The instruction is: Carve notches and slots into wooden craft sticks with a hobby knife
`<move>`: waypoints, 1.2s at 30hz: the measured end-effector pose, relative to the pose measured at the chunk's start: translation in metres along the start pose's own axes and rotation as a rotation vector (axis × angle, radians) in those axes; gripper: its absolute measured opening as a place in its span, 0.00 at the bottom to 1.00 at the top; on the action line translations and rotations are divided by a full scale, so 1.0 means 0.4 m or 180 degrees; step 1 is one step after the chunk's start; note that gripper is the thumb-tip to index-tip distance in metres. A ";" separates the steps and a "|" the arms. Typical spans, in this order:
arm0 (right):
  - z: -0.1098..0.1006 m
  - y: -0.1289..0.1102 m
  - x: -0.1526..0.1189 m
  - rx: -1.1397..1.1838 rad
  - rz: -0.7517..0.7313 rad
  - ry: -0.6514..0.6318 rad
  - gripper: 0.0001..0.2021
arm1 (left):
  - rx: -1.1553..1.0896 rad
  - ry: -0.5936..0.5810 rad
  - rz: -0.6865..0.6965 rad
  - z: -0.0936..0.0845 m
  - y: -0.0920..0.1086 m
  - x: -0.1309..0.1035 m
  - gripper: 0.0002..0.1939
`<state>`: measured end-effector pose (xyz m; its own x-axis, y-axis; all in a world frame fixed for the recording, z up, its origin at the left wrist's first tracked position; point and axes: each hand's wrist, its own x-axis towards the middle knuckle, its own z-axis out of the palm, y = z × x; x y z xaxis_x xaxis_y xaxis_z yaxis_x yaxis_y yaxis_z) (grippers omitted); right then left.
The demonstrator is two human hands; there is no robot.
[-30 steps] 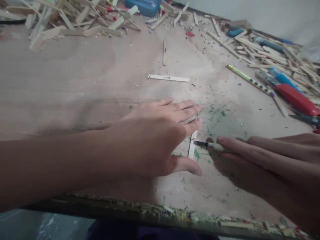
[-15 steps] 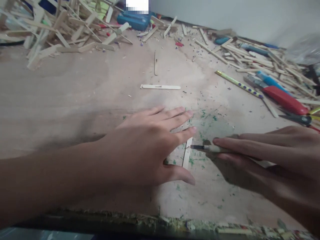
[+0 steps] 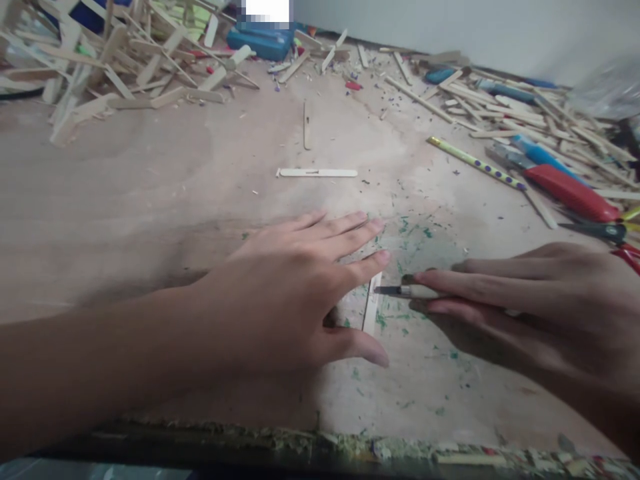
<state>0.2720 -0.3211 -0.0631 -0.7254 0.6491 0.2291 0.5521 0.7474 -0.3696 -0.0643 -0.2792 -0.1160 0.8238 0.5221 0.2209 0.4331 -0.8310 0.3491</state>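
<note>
Knife [image 3: 407, 291] nudged over right edge of wooden stick [image 3: 371, 312], right grip [image 3: 555, 300] pinching knife, left grip [image 3: 295, 287] spread, open tabletop [image 3: 150, 160] beyond.

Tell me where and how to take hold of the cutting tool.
Take the cutting tool by its pale handle, probably best from the right, fingers laid along its length, as the right hand has it. The handle is slim and extends rightward, while the dark blade points left at the flat stick, toward the left hand.
</note>
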 end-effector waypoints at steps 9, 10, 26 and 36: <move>-0.018 0.016 0.001 0.0111 0.0223 -0.0116 0.13 | -0.0009 -0.0153 0.0008 -0.017 0.005 0.013 0.53; -0.019 0.018 0.000 0.0130 0.0200 -0.0122 0.14 | -0.0008 -0.0202 -0.0010 -0.020 0.007 0.016 0.53; 0.001 0.042 0.015 0.0270 -0.0127 -0.0160 0.16 | -0.0215 -0.0410 0.0000 -0.025 -0.002 0.012 0.43; 0.003 0.011 -0.014 -0.0033 0.0026 0.0066 0.24 | -0.0124 -0.0380 0.0119 -0.017 -0.009 -0.004 0.46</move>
<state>0.2779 -0.3214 -0.0670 -0.7122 0.6580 0.2447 0.5623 0.7434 -0.3623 -0.0695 -0.2758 -0.1114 0.8778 0.4625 0.1250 0.3888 -0.8401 0.3783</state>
